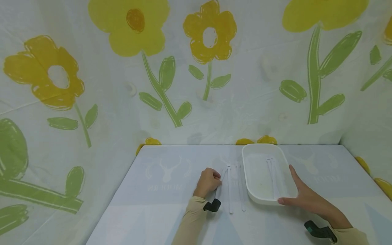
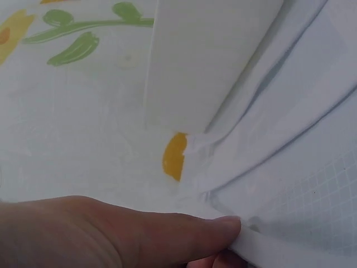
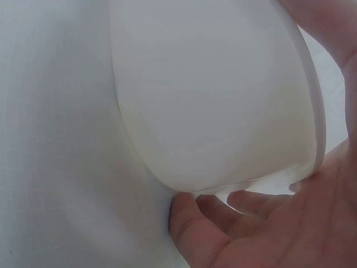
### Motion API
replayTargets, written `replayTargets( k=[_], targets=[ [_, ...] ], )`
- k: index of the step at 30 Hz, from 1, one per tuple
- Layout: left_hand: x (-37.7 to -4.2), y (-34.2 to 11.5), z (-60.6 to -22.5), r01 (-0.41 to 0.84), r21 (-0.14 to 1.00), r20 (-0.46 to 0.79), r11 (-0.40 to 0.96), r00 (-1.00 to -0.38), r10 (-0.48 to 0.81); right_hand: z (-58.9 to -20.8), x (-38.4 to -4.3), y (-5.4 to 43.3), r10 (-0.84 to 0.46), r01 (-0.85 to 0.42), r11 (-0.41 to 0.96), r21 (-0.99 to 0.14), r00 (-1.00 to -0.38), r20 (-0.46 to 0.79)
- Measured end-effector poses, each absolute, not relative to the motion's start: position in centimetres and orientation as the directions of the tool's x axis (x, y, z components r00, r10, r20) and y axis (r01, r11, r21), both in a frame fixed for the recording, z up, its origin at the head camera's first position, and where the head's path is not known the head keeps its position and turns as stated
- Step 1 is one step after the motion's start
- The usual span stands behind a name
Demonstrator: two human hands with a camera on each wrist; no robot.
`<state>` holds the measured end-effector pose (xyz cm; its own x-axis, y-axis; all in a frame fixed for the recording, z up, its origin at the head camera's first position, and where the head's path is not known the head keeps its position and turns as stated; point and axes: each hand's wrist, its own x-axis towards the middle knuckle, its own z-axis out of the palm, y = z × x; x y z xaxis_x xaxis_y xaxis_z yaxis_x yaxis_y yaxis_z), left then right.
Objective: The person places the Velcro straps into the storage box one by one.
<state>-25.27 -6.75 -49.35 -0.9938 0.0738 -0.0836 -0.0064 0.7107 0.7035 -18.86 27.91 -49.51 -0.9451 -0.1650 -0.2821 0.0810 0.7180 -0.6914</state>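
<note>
My left hand [image 1: 209, 182] pinches a thin white stick [image 1: 218, 192] between thumb and fingers, low over the table; in the left wrist view the thumb presses on the end of the stick [image 2: 268, 254]. Two more thin white sticks, one [image 1: 230, 194] with a small wider head and another [image 1: 240, 190], lie side by side to its right. My right hand [image 1: 306, 195] grips a white rectangular plastic tub [image 1: 265, 200] at its near right corner, thumb at the rim. Several similar sticks [image 1: 272, 177] lie inside it. In the right wrist view, fingers [image 3: 195, 223] reach along the tub's wall [image 3: 217, 100].
A pale printed cloth covers the table [image 1: 137, 204]. Behind it and on both sides hangs a white curtain [image 1: 245, 102] with yellow flowers and green leaves. Dark wrist devices are strapped at both sleeves.
</note>
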Motion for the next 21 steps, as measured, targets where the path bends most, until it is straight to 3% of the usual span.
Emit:
replayTargets(
  k=[21],
  targets=[
    [-25.64,-7.34,-49.1,-0.055,0.791,-0.15,0.609,-0.983,0.106,-49.6,-18.7,27.88,-0.173,0.053,0.706,-0.707,-0.954,-0.244]
  ],
)
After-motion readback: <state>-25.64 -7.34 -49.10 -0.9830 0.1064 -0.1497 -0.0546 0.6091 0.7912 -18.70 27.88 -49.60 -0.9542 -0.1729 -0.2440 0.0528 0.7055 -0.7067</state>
